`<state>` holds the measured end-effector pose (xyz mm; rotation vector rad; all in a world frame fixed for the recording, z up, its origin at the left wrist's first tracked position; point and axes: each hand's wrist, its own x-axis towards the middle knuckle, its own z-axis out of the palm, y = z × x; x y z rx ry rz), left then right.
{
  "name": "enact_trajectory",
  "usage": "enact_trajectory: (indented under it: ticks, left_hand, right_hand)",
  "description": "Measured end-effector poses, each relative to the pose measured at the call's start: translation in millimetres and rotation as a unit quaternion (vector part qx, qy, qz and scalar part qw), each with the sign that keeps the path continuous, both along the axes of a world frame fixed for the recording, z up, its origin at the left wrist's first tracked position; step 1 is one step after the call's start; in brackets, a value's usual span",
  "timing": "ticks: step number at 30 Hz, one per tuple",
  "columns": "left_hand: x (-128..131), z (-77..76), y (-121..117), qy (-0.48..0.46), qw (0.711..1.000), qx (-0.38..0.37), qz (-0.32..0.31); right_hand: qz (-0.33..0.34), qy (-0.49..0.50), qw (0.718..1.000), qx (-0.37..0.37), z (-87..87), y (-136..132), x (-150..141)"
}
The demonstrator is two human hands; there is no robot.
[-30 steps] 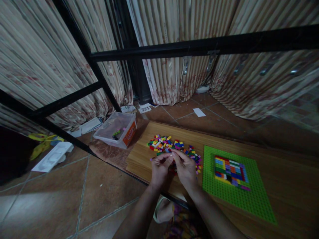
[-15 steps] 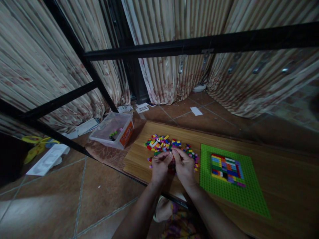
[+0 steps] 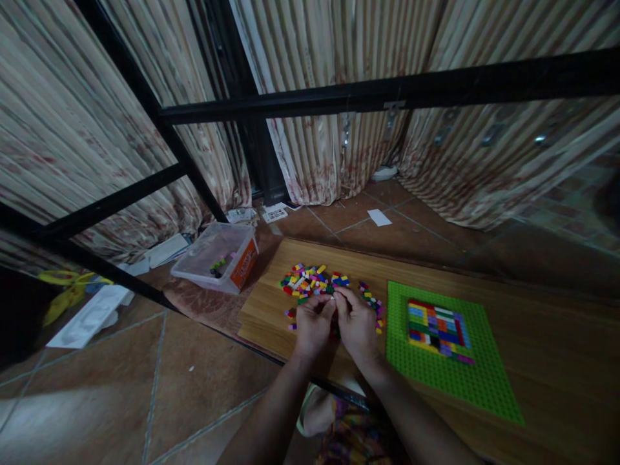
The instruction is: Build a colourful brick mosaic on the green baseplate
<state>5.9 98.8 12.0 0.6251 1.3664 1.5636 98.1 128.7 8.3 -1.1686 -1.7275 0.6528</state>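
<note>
My left hand (image 3: 312, 324) and my right hand (image 3: 357, 323) meet fingertip to fingertip over a heap of loose toy bricks (image 3: 306, 279) in many colours. Both are closed in a pinch around a small white toy brick (image 3: 332, 298), of which only a speck shows between the fingers. Right of my right hand lies a green baseplate (image 3: 450, 381). On it sits a flat block of joined bricks (image 3: 438, 326) in mixed colours, with a purple one jutting out at its lower right. The hands hide part of the loose bricks.
The wooden board (image 3: 557, 361) carries bricks and baseplate. A clear plastic box (image 3: 201, 255) with an orange label and a few pieces stands at the left. Black metal bars (image 3: 300, 100) cross in front of striped curtains (image 3: 320, 155). White card (image 3: 379, 217) lies on the tiled floor.
The hands stay pinched together in nearly the same spot, with the fingers slightly shifted. The whole view has moved slightly.
</note>
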Motion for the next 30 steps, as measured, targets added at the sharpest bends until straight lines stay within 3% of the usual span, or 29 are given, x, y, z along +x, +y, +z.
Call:
enact_trajectory:
  ticks: [4, 13, 18, 21, 25, 30]
  left_hand:
    - [-7.2, -3.3, 1.6, 0.006, 1.0, -0.016, -0.007]
    - [-21.5, 8.1, -3.5, 0.005, 0.999, -0.028, -0.029]
    - [-21.7, 8.0, -3.2, 0.028, 0.998, -0.015, -0.045]
    - [-18.9, 8.4, -2.4, 0.073, 0.996, 0.01, -0.047]
    - [-14.5, 10.8, -4.4, 0.126, 0.991, 0.02, -0.051]
    - [-13.4, 9.5, -8.4, 0.159, 0.985, 0.031, -0.065]
  right_hand:
    - [0.009, -0.042, 0.999, -0.026, -1.4, 6.3, 8.7]
    - [0.095, -0.077, 0.991, -0.057, 1.3, 11.4, 27.3]
    - [0.097, -0.041, 0.989, -0.106, 12.4, 6.5, 24.1]
    - [0.102, -0.033, 0.99, -0.097, 13.9, 5.3, 19.0]
    - [0.106, 0.016, 0.989, -0.105, 7.8, 4.1, 13.9]
    - [0.075, 0.146, 0.964, -0.209, -3.3, 4.8, 12.4]
